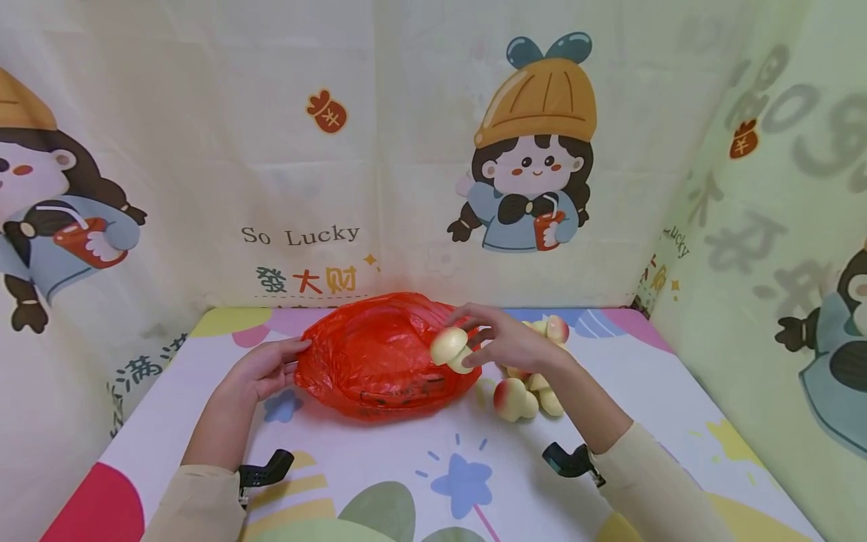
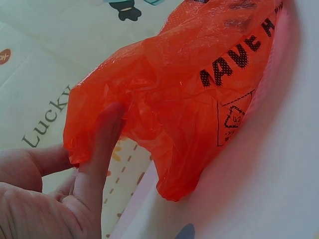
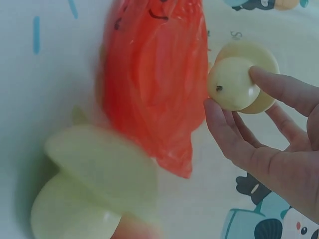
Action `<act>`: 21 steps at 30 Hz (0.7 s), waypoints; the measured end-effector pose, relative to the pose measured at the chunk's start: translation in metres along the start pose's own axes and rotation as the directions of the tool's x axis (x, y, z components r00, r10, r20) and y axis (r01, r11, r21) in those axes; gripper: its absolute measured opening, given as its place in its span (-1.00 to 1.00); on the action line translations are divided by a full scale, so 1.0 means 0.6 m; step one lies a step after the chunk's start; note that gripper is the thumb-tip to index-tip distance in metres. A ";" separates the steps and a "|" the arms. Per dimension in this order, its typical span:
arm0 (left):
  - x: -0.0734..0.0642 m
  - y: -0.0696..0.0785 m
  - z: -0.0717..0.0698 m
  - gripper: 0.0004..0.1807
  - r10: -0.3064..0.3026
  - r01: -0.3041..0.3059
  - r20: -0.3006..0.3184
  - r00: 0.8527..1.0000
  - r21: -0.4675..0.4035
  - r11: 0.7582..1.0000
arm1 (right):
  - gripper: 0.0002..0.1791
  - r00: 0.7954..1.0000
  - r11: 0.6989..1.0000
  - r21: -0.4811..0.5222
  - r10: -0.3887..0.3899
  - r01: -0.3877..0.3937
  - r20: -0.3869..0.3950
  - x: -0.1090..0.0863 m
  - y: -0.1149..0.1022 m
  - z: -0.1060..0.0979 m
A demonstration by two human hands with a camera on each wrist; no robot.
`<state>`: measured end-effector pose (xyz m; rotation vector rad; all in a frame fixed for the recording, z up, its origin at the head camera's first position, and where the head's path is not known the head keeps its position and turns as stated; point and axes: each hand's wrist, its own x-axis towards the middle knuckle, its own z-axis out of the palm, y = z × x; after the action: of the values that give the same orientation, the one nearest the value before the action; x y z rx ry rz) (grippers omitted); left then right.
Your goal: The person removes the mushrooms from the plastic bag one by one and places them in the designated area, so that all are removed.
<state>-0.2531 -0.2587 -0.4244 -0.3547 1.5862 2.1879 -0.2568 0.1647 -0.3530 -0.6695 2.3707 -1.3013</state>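
A red plastic bag with black print lies on the table, its mouth spread wide. At its left side, my left hand pinches the rim; in the left wrist view, a digit shows dimly through the thin film of the bag. Above the bag's right edge, my right hand holds a cream toy mushroom with a reddish blush on its cap. The right wrist view shows thumb and fingertips gripping the mushroom's round stem, a dark spot on its end.
Several more toy mushrooms lie in a loose pile right of the bag, partly behind my right forearm. A patterned cloth covers the table. Printed curtains hang at the back and sides. Black wrist cameras are strapped on.
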 end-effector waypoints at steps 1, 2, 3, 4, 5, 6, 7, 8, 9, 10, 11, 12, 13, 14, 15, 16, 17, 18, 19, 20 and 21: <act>0.000 0.000 0.000 -0.33 -0.001 0.001 0.000 1.000 -0.001 1.000 | -0.37 1.000 1.000 0.004 -0.004 0.004 0.000 -0.004 0.002 -0.001; 0.000 0.000 0.000 -0.35 -0.001 0.001 -0.002 1.000 -0.002 1.000 | -0.38 1.000 1.000 0.009 -0.008 0.008 -0.001 -0.007 0.005 -0.002; 0.001 0.000 -0.001 -0.38 -0.002 0.002 -0.003 1.000 -0.002 1.000 | -0.38 1.000 1.000 0.012 -0.014 0.014 -0.001 -0.011 0.007 -0.004; 0.001 -0.001 -0.001 -0.41 -0.002 0.002 -0.005 1.000 -0.002 1.000 | -0.38 1.000 1.000 0.015 -0.020 0.020 0.001 -0.015 0.009 -0.005; 0.001 -0.001 -0.001 -0.44 0.000 0.000 0.002 1.000 -0.003 1.000 | -0.38 1.000 1.000 0.016 -0.023 0.023 0.001 -0.019 0.012 -0.006; 0.001 -0.001 -0.001 -0.47 0.000 0.000 0.001 1.000 -0.002 1.000 | -0.39 1.000 1.000 0.018 -0.025 0.025 -0.001 -0.023 0.014 -0.008; 0.002 -0.001 -0.001 -0.50 0.001 -0.001 0.001 1.000 -0.001 1.000 | -0.39 1.000 1.000 0.022 -0.023 0.023 -0.005 -0.027 0.016 -0.009; 0.002 -0.002 -0.001 -0.52 0.001 -0.001 0.000 1.000 0.000 1.000 | -0.39 1.000 1.000 0.022 -0.017 0.017 -0.011 -0.031 0.018 -0.010; 0.002 -0.002 -0.001 -0.52 0.002 -0.002 0.003 1.000 0.002 1.000 | -0.38 1.000 1.000 0.020 -0.010 0.010 -0.020 -0.035 0.019 -0.012; 0.001 -0.002 0.000 -0.52 0.003 -0.003 0.004 1.000 0.003 1.000 | -0.39 1.000 1.000 0.019 -0.007 0.008 -0.023 -0.039 0.021 -0.013; 0.001 -0.002 0.000 -0.50 0.003 -0.003 0.007 1.000 0.004 1.000 | -0.39 1.000 1.000 0.019 -0.001 0.001 -0.029 -0.043 0.022 -0.015; 0.001 -0.002 0.000 -0.49 0.002 -0.002 0.000 1.000 0.005 1.000 | -0.40 0.999 1.000 0.019 0.005 -0.004 -0.035 -0.046 0.024 -0.016; 0.001 -0.002 0.000 -0.46 0.003 -0.003 0.003 1.000 0.006 1.000 | -0.39 0.999 1.000 0.022 0.011 -0.010 -0.038 -0.050 0.025 -0.017; 0.002 -0.002 0.001 -0.43 0.004 -0.004 0.003 1.000 0.008 1.000 | -0.40 0.999 1.000 0.017 0.012 -0.011 -0.039 -0.053 0.026 -0.018; 0.002 -0.002 0.000 -0.40 0.003 -0.003 0.006 1.000 0.008 1.000 | -0.40 0.999 1.000 0.014 0.012 -0.011 -0.038 -0.056 0.027 -0.019; 0.002 -0.002 0.001 -0.37 0.004 -0.004 0.005 1.000 0.007 1.000 | -0.40 0.999 1.000 0.014 0.009 -0.009 -0.035 -0.059 0.028 -0.019; 0.003 -0.002 0.001 -0.35 0.004 -0.004 0.005 1.000 0.006 1.000 | -0.40 0.999 1.000 0.012 0.009 -0.008 -0.036 -0.061 0.029 -0.020; 0.003 -0.002 0.001 -0.34 0.004 -0.004 0.005 1.000 0.005 1.000 | -0.40 0.999 1.000 0.009 0.009 -0.009 -0.035 -0.063 0.030 -0.020; 0.003 -0.002 0.000 -0.34 0.005 -0.005 0.006 1.000 0.004 1.000 | -0.41 0.999 1.000 0.008 0.013 -0.012 -0.034 -0.066 0.032 -0.020; 0.002 -0.002 0.000 -0.39 0.005 -0.005 0.007 1.000 0.001 1.000 | -0.41 0.999 1.000 0.006 0.017 -0.017 -0.032 -0.068 0.034 -0.021; 0.002 -0.002 0.000 -0.44 0.005 -0.005 0.009 1.000 -0.002 1.000 | -0.42 0.999 1.000 0.003 0.017 -0.017 -0.033 -0.071 0.035 -0.021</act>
<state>-0.2533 -0.2583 -0.4260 -0.3418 1.5818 2.1923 -0.2328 0.2070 -0.3613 -0.6308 2.3943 -1.3184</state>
